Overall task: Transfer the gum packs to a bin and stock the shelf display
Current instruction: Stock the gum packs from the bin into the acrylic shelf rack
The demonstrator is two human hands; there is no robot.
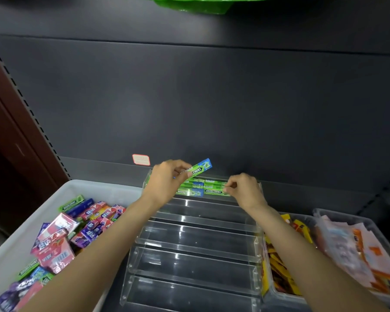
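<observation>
One green gum pack (197, 169) is pinched in the left hand (167, 181), raised at a slant just above the top tier of the clear display (194, 239). Below those fingers, several matching green packs (203, 189) already lie flat in that top tier. Right hand (245, 190) sits on the row's right end, fingers curled onto the front-right pack (215, 192), seemingly nudging or pinching it straight; exact grip is hard to tell. Tiers nearer than the hands hold no packs.

Handling guess: pack looks light, stiff, long and thin, with a glossy wrapper, so probably a bit slippery. Best held by the long edges near the middle or one end, as the left fingers do now, then slid in flat beside the others.

Left of the left arm, white bin (16, 233) holds mixed gum packs (77, 226), purple, pink, green. Right of the right arm, two bins (347, 218) with yellow and orange snack packets. Dark shelf back panel (212, 97) beyond the hands, with a price tag (141, 159).
</observation>
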